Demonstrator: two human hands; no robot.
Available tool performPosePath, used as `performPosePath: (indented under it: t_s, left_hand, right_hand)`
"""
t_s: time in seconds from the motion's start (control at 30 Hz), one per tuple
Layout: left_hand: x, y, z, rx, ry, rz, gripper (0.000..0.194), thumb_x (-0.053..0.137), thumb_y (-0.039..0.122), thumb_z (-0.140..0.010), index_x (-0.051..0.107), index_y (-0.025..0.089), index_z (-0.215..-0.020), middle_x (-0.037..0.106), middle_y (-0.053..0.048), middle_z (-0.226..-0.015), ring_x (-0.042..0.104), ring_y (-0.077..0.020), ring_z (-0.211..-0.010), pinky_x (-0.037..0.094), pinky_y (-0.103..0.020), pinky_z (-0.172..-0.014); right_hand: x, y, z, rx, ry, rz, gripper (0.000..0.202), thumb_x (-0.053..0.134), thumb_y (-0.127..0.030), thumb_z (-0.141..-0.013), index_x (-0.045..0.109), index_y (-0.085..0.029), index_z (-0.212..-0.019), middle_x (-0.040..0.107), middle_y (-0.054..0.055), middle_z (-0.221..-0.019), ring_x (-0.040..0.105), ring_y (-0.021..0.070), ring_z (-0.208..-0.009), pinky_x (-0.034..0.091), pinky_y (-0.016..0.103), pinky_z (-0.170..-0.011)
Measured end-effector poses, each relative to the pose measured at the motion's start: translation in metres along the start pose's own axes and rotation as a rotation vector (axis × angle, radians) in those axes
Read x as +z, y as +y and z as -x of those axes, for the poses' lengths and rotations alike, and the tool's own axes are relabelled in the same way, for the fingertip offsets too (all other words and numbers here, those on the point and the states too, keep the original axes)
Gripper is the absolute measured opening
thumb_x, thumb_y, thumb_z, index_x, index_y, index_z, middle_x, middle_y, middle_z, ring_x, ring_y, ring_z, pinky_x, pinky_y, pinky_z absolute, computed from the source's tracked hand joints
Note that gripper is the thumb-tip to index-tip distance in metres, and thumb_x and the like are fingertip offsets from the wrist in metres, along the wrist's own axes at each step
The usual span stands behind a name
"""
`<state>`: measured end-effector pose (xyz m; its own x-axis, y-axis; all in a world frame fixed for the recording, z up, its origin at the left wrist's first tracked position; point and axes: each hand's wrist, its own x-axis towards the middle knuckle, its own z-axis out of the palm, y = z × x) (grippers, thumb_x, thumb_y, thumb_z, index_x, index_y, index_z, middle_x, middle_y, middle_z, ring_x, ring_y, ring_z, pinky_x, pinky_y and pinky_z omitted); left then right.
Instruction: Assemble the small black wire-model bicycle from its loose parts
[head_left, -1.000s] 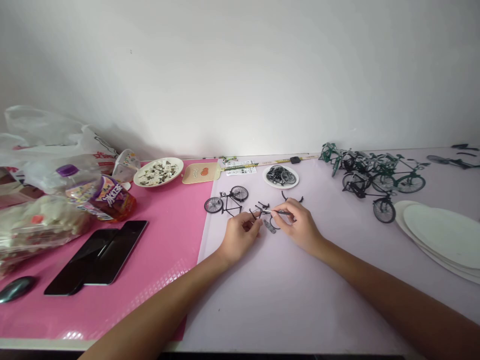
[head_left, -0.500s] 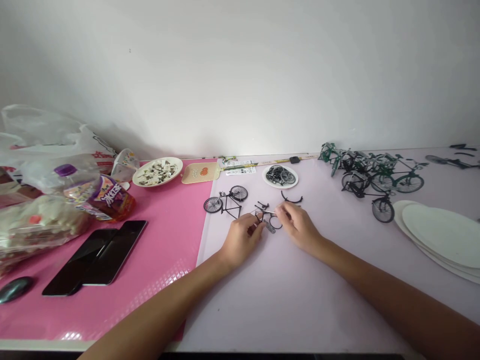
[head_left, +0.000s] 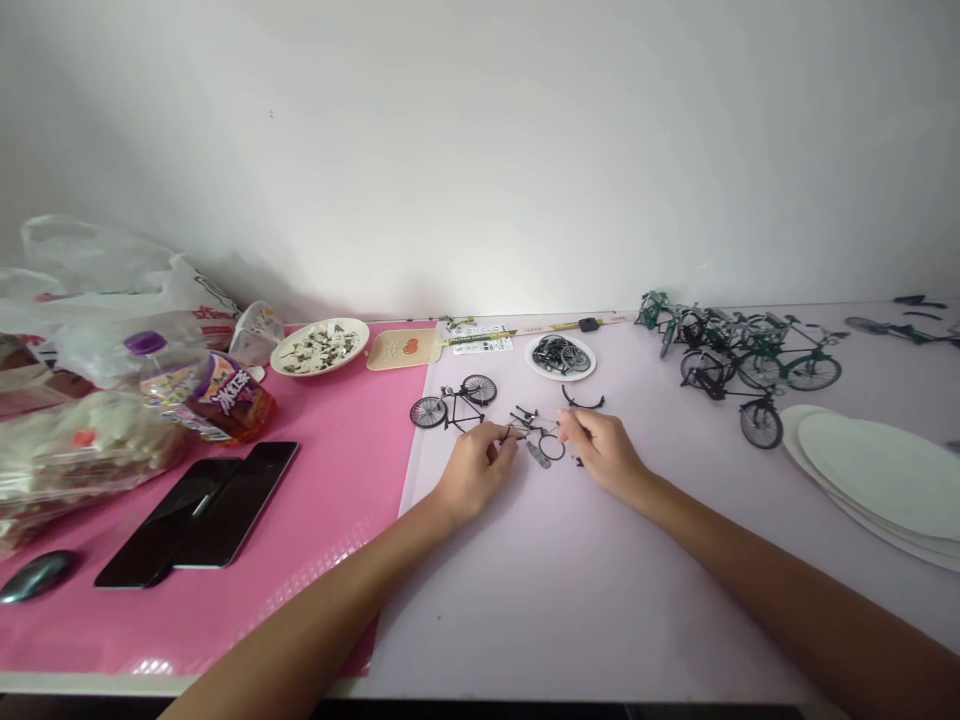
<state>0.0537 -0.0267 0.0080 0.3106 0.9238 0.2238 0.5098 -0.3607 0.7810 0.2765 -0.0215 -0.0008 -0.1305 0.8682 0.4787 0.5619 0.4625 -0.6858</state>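
Note:
My left hand [head_left: 478,466] is closed in a pinch on a thin dark piece over the pale tabletop. Opposite it, my right hand [head_left: 600,447] pinches something small and thin, too fine to name. Between the hands lie a black ring-shaped part [head_left: 552,447], a grey oval part [head_left: 538,456] and small black parts [head_left: 523,412]. Behind my left hand rests a black miniature bicycle frame with two wheels [head_left: 454,401]. A curved black part [head_left: 583,398] lies just behind my right hand.
A white plate [head_left: 531,357] holds black parts and wheels. Several miniature bicycles [head_left: 757,350] stand at the back right, near stacked white plates [head_left: 885,470]. On the left are two phones [head_left: 240,505], a bottle [head_left: 206,395], a plate of small pieces [head_left: 281,357] and plastic bags [head_left: 82,330].
My left hand has shifted slightly left, widening the gap between the hands and uncovering more of the parts there. The view has shifted slightly.

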Motion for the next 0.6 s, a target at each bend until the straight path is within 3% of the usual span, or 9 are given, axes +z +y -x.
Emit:
performPosePath:
  t_s: [0.1, 0.2, 0.33, 0.47, 0.6]
  left_hand:
    - [-0.010, 0.003, -0.003, -0.033, -0.061, -0.139, 0.027, 0.052, 0.024, -0.096, 0.078, 0.017, -0.097, 0.073, -0.006, -0.092, 0.061, -0.0166, -0.071, 0.049, -0.030, -0.073]
    - [-0.016, 0.008, 0.000, -0.021, -0.107, -0.250, 0.027, 0.056, 0.019, -0.090, 0.078, 0.019, -0.104, 0.073, -0.008, -0.106, 0.065, -0.0181, -0.078, 0.052, -0.032, -0.078]
    - [-0.025, 0.016, 0.004, 0.066, -0.098, -0.341, 0.045, 0.060, 0.015, -0.078, 0.073, 0.018, -0.120, 0.068, -0.009, -0.123, 0.063, -0.0156, -0.065, 0.054, -0.034, -0.068]
    - [-0.043, 0.031, 0.005, 0.244, -0.031, -0.349, 0.052, 0.062, 0.013, -0.073, 0.069, 0.017, -0.125, 0.068, -0.010, -0.124, 0.054, -0.0106, -0.053, 0.050, -0.033, -0.057]
    - [-0.073, 0.059, 0.023, 0.404, 0.198, -0.209, 0.025, 0.057, 0.013, -0.090, 0.072, 0.020, -0.109, 0.073, -0.004, -0.094, 0.057, -0.0111, -0.060, 0.050, -0.027, -0.057]
  right_hand:
    - [-0.005, 0.005, -0.004, -0.007, 0.118, -0.015, 0.051, 0.040, -0.059, -0.105, 0.058, -0.023, -0.074, 0.058, 0.001, -0.058, 0.049, 0.0151, -0.049, 0.042, 0.030, -0.053]
    - [-0.008, 0.011, -0.007, -0.002, 0.168, -0.074, 0.040, 0.038, -0.055, -0.107, 0.054, -0.024, -0.087, 0.050, -0.004, -0.056, 0.047, 0.0144, -0.049, 0.041, 0.029, -0.053]
    - [-0.012, 0.012, -0.007, -0.024, 0.252, -0.132, 0.025, 0.038, -0.049, -0.109, 0.046, -0.026, -0.100, 0.051, -0.005, -0.065, 0.050, 0.0153, -0.057, 0.042, 0.029, -0.058]
    - [-0.017, 0.001, -0.015, -0.131, 0.313, -0.267, 0.023, 0.038, -0.044, -0.109, 0.041, -0.027, -0.094, 0.045, -0.005, -0.068, 0.044, 0.0142, -0.057, 0.039, 0.029, -0.054]
    - [-0.029, -0.034, -0.029, -0.287, 0.394, -0.331, 0.027, 0.054, -0.038, -0.105, 0.035, -0.028, -0.090, 0.047, -0.005, -0.072, 0.049, 0.0136, -0.059, 0.042, 0.029, -0.053]
